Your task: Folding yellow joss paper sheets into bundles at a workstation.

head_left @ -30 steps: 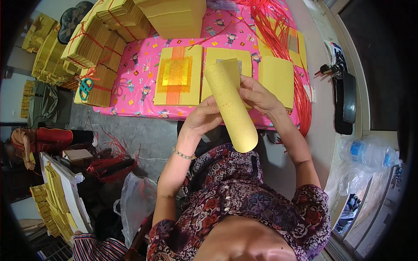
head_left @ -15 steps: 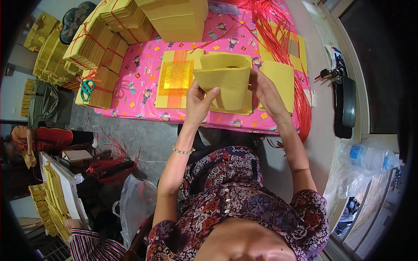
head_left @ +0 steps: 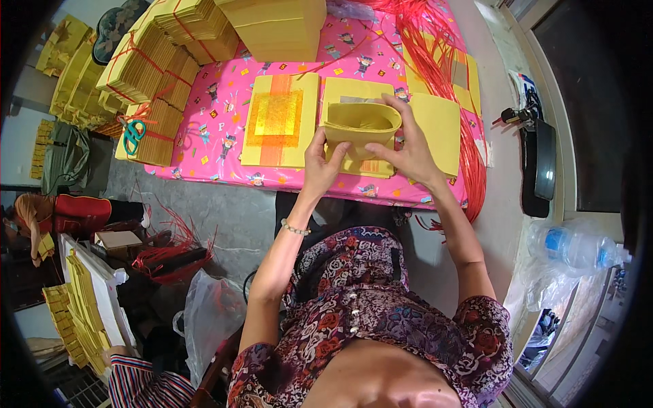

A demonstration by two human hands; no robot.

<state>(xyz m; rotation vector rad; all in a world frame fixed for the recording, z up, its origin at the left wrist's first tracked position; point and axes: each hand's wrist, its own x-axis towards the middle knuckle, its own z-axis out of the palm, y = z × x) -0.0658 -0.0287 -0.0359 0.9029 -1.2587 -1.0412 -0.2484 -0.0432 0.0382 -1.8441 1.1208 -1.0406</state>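
A folded sheaf of yellow paper (head_left: 357,138) stands curled into a loop above the table, its rounded end to the right. My left hand (head_left: 322,163) grips its left end, thumb across the front. My right hand (head_left: 411,151) wraps the rounded end, fingers behind and thumb on the near side. Beneath it lies a flat stack of yellow paper (head_left: 350,87), partly covered by the sheaf and my hands. To the left rests a yellow paper stack with a gold foil square (head_left: 277,122) and an orange band. A plain yellow stack (head_left: 439,132) lies right of my right hand.
The table has a pink patterned cover (head_left: 214,146). Tied yellow bundles (head_left: 153,71) rise at its left, with teal scissors (head_left: 134,136) hanging there. A tall paper stack (head_left: 275,30) stands at the back. Red strings (head_left: 474,170) trail over the right edge. Two other people work at the left.
The sheaf has shifted slightly right and is bent into a tighter loop. My right hand has closed round its rounded end, thumb now in front; my left hand moved right with it.
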